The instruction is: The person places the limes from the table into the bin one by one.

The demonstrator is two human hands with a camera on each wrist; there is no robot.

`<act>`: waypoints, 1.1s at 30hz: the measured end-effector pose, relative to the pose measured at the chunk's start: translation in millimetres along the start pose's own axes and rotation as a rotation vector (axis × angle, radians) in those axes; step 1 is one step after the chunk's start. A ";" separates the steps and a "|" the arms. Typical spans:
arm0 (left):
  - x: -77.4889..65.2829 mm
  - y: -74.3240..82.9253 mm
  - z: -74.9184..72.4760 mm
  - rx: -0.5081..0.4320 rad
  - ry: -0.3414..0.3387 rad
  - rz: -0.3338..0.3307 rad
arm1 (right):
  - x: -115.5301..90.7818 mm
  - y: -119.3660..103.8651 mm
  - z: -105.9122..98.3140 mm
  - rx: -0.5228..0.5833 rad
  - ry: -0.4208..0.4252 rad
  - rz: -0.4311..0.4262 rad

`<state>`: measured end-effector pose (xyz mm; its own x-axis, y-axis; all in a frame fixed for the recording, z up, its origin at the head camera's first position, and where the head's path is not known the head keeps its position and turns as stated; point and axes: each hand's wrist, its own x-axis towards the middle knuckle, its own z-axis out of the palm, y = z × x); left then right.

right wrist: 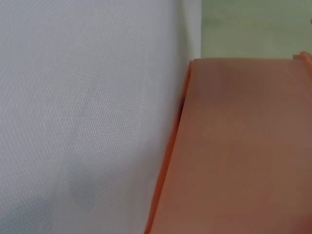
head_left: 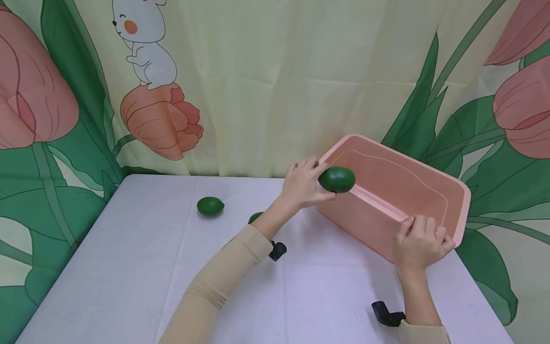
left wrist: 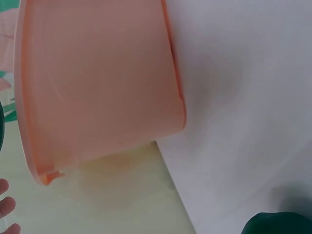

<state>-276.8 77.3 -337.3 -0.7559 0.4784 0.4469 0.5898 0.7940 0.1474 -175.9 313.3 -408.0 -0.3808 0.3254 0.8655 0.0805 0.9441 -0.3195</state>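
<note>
In the head view, my left hand (head_left: 302, 184) pinches a smooth dark green lime (head_left: 337, 179) between thumb and fingers, at the left end of a pink plastic bin (head_left: 352, 227). A few of its fingertips (left wrist: 7, 206) show at the left edge of the left wrist view. My right hand (head_left: 421, 243) grips the bin's near rim, fingers curled over it. A second lime (head_left: 210, 206) lies on the table to the left. Another lime (head_left: 255, 217) is partly hidden behind my left forearm. The right wrist view shows the bin's outer wall (right wrist: 243, 146) but no hand.
A white cloth covers the table (head_left: 129, 267). Behind it hangs a curtain (head_left: 258, 95) printed with tulips and a white animal figure. Black wrist devices (head_left: 388, 315) sit by both forearms. The bin stands at the table's right back edge.
</note>
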 end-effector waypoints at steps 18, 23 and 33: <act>20.6 11.7 -0.2 0.028 -0.017 0.008 | -0.5 0.4 1.7 -0.001 0.000 0.004; 25.1 14.9 0.2 0.040 -0.031 0.006 | -0.3 0.0 1.4 -0.001 0.002 0.005; 35.2 22.5 2.4 0.055 -0.073 -0.007 | 0.3 -0.7 0.3 0.000 -0.003 0.009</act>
<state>-290.8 112.9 -320.3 -0.7800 0.4971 0.3801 0.5691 0.8161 0.1005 -176.3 312.7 -407.6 -0.3831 0.3338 0.8613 0.0836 0.9411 -0.3276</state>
